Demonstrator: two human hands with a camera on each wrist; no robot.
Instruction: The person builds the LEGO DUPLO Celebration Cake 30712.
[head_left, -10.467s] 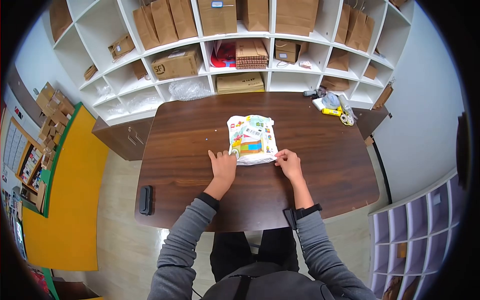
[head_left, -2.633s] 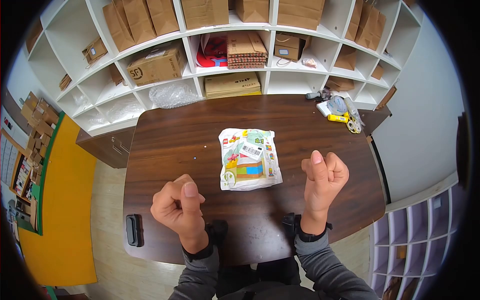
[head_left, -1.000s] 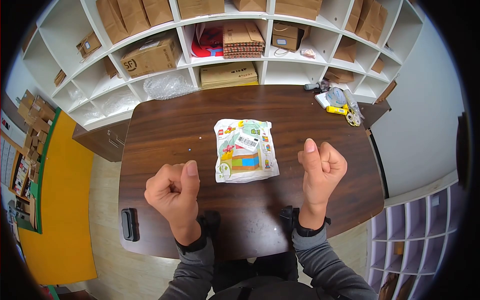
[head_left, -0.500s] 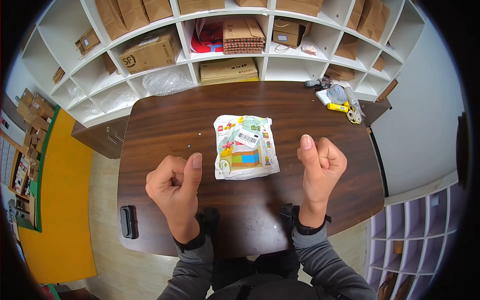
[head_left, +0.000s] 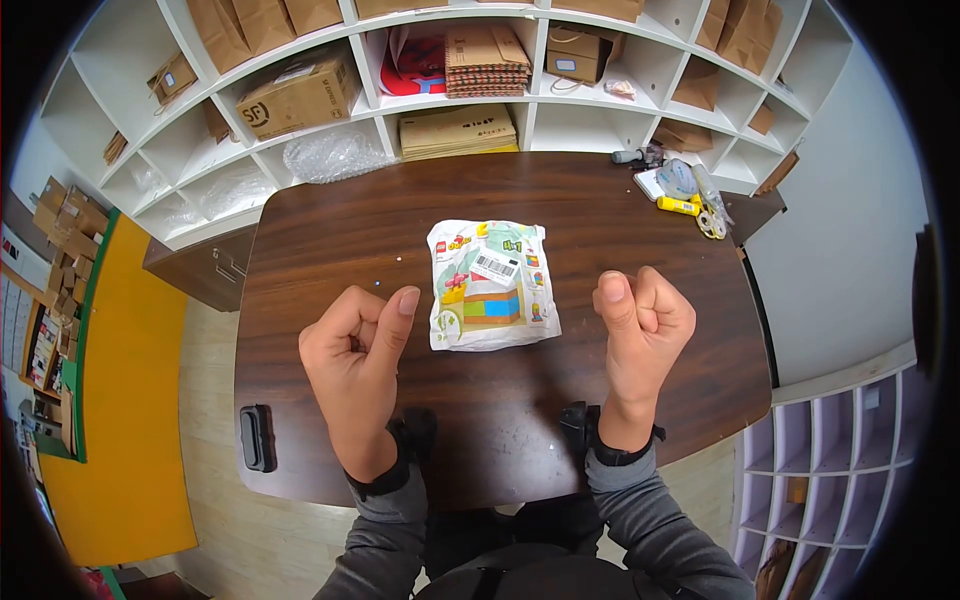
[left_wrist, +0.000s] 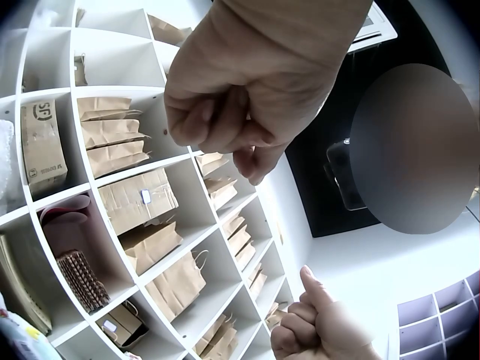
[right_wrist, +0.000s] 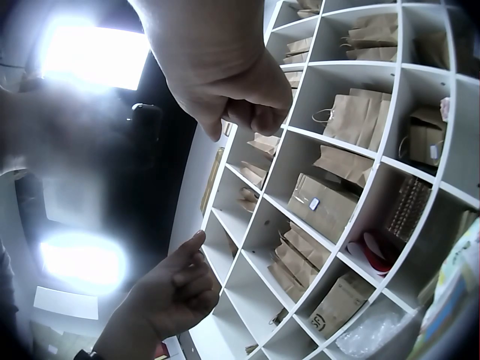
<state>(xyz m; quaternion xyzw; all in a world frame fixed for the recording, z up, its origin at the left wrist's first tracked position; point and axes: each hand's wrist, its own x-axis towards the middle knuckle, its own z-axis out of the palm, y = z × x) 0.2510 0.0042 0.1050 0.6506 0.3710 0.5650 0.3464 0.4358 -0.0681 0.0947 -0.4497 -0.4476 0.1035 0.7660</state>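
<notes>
Packet (head_left: 494, 287) lies flat, untouched, ahead between my left hand (head_left: 356, 372) and right hand (head_left: 643, 345), probably centred for easy reach; both curled closed, nothing held.

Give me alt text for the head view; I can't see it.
A person's left hand and right hand, both curled and holding nothing, hover over a dark wooden table, on either side of a white printed packet. A black case lies near the table's left edge; white shelves stand behind.
</notes>
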